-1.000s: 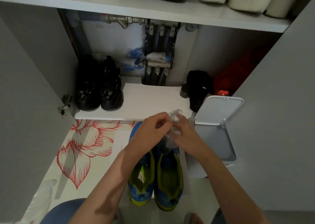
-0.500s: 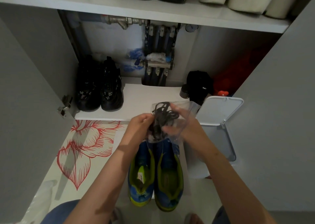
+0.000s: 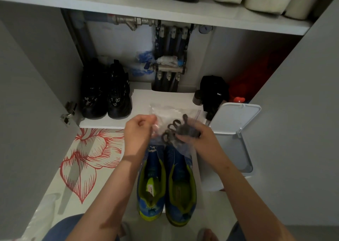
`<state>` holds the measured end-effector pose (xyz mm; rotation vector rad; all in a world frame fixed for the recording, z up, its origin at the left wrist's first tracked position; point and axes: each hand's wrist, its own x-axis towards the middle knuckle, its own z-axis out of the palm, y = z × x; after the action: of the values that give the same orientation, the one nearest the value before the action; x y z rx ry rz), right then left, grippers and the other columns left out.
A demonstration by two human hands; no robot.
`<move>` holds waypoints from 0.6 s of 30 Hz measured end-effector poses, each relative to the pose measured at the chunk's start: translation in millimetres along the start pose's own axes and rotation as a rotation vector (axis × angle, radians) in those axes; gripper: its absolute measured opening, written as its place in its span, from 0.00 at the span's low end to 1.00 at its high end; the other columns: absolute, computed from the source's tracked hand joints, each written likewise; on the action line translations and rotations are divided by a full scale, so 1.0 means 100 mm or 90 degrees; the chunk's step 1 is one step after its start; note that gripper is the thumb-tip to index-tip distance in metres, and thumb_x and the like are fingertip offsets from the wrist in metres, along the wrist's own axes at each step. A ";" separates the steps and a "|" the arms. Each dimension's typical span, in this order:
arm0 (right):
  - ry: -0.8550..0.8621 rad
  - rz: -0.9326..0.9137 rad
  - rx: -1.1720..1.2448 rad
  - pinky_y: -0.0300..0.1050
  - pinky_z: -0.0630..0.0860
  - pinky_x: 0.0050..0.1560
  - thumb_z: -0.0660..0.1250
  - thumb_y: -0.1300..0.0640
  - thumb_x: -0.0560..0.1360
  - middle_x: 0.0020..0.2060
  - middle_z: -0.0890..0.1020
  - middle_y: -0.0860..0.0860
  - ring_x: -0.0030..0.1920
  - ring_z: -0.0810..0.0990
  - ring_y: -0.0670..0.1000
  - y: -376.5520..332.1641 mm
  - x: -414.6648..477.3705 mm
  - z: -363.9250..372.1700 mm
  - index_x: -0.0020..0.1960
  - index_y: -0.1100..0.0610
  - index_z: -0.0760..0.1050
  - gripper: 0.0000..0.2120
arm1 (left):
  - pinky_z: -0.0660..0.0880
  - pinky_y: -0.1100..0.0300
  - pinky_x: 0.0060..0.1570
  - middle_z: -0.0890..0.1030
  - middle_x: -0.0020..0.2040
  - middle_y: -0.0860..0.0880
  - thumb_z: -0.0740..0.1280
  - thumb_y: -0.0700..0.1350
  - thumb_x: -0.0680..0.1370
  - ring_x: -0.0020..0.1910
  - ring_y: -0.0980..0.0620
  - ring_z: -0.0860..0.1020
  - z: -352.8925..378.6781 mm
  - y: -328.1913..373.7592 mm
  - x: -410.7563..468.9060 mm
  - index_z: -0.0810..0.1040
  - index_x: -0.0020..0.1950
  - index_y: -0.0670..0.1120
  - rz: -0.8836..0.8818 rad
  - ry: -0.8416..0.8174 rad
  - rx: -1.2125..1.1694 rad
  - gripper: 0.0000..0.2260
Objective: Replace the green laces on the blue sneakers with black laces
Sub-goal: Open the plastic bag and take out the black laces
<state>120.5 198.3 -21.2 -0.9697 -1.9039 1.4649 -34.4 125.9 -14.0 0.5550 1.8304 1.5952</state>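
Two blue sneakers [image 3: 166, 182] with lime-green lining stand side by side on the floor below my hands, toes toward the cabinet. Above them I hold a clear plastic bag [image 3: 170, 113] with a coiled bundle of black laces [image 3: 176, 130] inside. My left hand [image 3: 139, 130] pinches the bag's left edge with curled fingers. My right hand [image 3: 197, 138] grips the bag around the lace bundle. The sneakers' toes are hidden behind my hands and the bag, so no green laces can be seen.
A white bin [image 3: 233, 141] with its lid raised stands right of the sneakers. Black shoes [image 3: 105, 97] sit on the low cabinet shelf [image 3: 146, 103], pipes [image 3: 170, 57] behind them. A red-flower mat [image 3: 88, 160] lies at left. Grey cabinet doors flank both sides.
The bag went from bunched between both hands to spread wide and lifted slightly. My hands moved apart, and the black laces now show through the plastic.
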 end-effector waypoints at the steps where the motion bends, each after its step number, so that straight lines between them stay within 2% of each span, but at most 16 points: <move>1: -0.006 0.009 -0.001 0.35 0.76 0.55 0.71 0.60 0.72 0.51 0.81 0.48 0.53 0.78 0.41 0.02 0.00 -0.02 0.55 0.55 0.78 0.12 | 0.77 0.64 0.36 0.80 0.40 0.50 0.65 0.45 0.78 0.38 0.55 0.78 -0.03 0.01 0.03 0.78 0.46 0.43 0.019 0.059 -0.036 0.06; 3: 0.001 0.053 0.035 0.44 0.79 0.54 0.70 0.62 0.73 0.54 0.81 0.52 0.55 0.80 0.46 0.06 0.00 -0.05 0.58 0.60 0.76 0.13 | 0.75 0.66 0.35 0.78 0.44 0.50 0.62 0.45 0.80 0.40 0.57 0.77 -0.11 0.05 0.09 0.76 0.52 0.42 0.063 0.169 -0.080 0.08; 5: -0.015 0.087 0.053 0.50 0.83 0.44 0.69 0.64 0.73 0.53 0.80 0.56 0.51 0.82 0.51 0.08 0.00 -0.07 0.56 0.62 0.74 0.11 | 0.74 0.70 0.32 0.77 0.45 0.50 0.61 0.44 0.80 0.40 0.58 0.75 -0.15 0.07 0.11 0.75 0.56 0.39 0.085 0.226 -0.119 0.11; 6: -0.041 0.102 0.025 0.48 0.83 0.39 0.69 0.64 0.74 0.52 0.80 0.55 0.48 0.82 0.51 0.09 -0.01 -0.07 0.55 0.61 0.74 0.11 | 0.75 0.70 0.34 0.76 0.45 0.50 0.61 0.44 0.80 0.40 0.58 0.75 -0.15 0.08 0.11 0.75 0.58 0.38 0.088 0.229 -0.134 0.12; 8: -0.153 0.146 -0.058 0.40 0.81 0.32 0.69 0.62 0.74 0.49 0.79 0.49 0.45 0.81 0.47 0.15 -0.06 -0.04 0.56 0.55 0.73 0.12 | 0.77 0.63 0.44 0.77 0.45 0.50 0.61 0.44 0.80 0.42 0.56 0.75 -0.11 0.10 0.08 0.75 0.59 0.37 0.090 0.205 -0.143 0.13; 10: -0.293 0.205 -0.127 0.35 0.78 0.29 0.71 0.61 0.73 0.47 0.76 0.44 0.43 0.79 0.45 0.21 -0.12 0.05 0.56 0.52 0.72 0.14 | 0.77 0.60 0.45 0.78 0.43 0.51 0.62 0.44 0.80 0.41 0.58 0.76 -0.05 0.13 0.04 0.76 0.57 0.38 0.089 0.176 -0.161 0.11; 12: -0.380 0.234 -0.218 0.35 0.78 0.32 0.74 0.57 0.70 0.48 0.72 0.43 0.45 0.76 0.45 0.27 -0.15 0.12 0.60 0.54 0.71 0.21 | 0.78 0.64 0.38 0.78 0.43 0.52 0.62 0.44 0.80 0.40 0.59 0.77 0.00 0.15 0.02 0.76 0.56 0.41 0.082 0.149 -0.187 0.09; 13: -0.394 0.224 -0.284 0.35 0.79 0.38 0.75 0.55 0.69 0.51 0.71 0.43 0.49 0.74 0.44 0.30 -0.16 0.12 0.64 0.54 0.69 0.27 | 0.78 0.63 0.37 0.79 0.44 0.52 0.62 0.44 0.80 0.41 0.58 0.78 0.02 0.16 0.01 0.76 0.56 0.41 0.073 0.130 -0.188 0.09; 15: -0.362 0.188 -0.358 0.37 0.73 0.54 0.77 0.52 0.66 0.60 0.68 0.47 0.58 0.69 0.46 0.33 -0.14 0.08 0.70 0.52 0.65 0.37 | 0.79 0.62 0.36 0.79 0.46 0.48 0.62 0.43 0.80 0.42 0.55 0.79 0.07 0.14 -0.01 0.76 0.56 0.40 0.038 0.082 -0.168 0.09; 16: -0.333 0.181 -0.343 0.36 0.69 0.57 0.77 0.52 0.66 0.62 0.67 0.47 0.60 0.67 0.45 0.32 -0.14 0.05 0.71 0.52 0.64 0.38 | 0.79 0.61 0.35 0.80 0.47 0.47 0.63 0.43 0.80 0.42 0.54 0.79 0.08 0.12 -0.03 0.76 0.56 0.40 0.015 0.059 -0.154 0.09; 18: -0.278 0.186 -0.278 0.31 0.68 0.53 0.77 0.55 0.67 0.62 0.68 0.46 0.58 0.67 0.43 0.26 -0.13 -0.04 0.70 0.53 0.66 0.36 | 0.80 0.62 0.34 0.80 0.45 0.47 0.63 0.43 0.80 0.42 0.54 0.79 0.10 0.09 -0.04 0.76 0.56 0.39 -0.022 0.034 -0.130 0.09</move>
<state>136.3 194.1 -45.2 -1.2427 -2.5629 1.5493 -25.6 132.0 -4.7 0.3898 1.6793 1.7627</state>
